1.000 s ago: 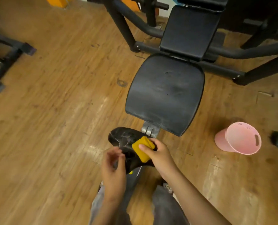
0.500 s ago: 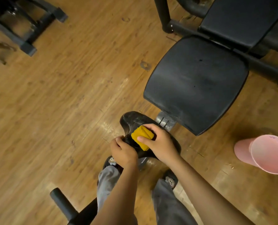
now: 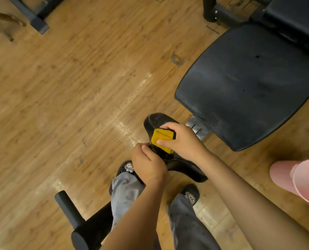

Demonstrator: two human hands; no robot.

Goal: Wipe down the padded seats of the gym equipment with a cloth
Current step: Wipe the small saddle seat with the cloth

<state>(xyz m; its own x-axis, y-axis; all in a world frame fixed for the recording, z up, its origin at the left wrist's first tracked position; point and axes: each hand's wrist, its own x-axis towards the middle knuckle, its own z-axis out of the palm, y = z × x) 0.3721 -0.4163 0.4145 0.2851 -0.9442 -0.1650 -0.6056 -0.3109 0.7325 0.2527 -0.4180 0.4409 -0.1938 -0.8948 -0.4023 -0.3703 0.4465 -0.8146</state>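
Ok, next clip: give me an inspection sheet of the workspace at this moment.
surface: wooden floor, scuffed, with shiny patches.
job's things: yellow cloth, folded, held against the small black seat; large padded seat beside it, dusty-looking, untouched.
clutter: pink bucket on the floor at the right edge, seemingly on its side.
grips: right hand holds the cloth on the small seat; left hand grips that seat's edge.
cables: nothing seen.
surroundings: black machine frame upper left; black padded bar lower left; the person's legs and shoes below the hands.
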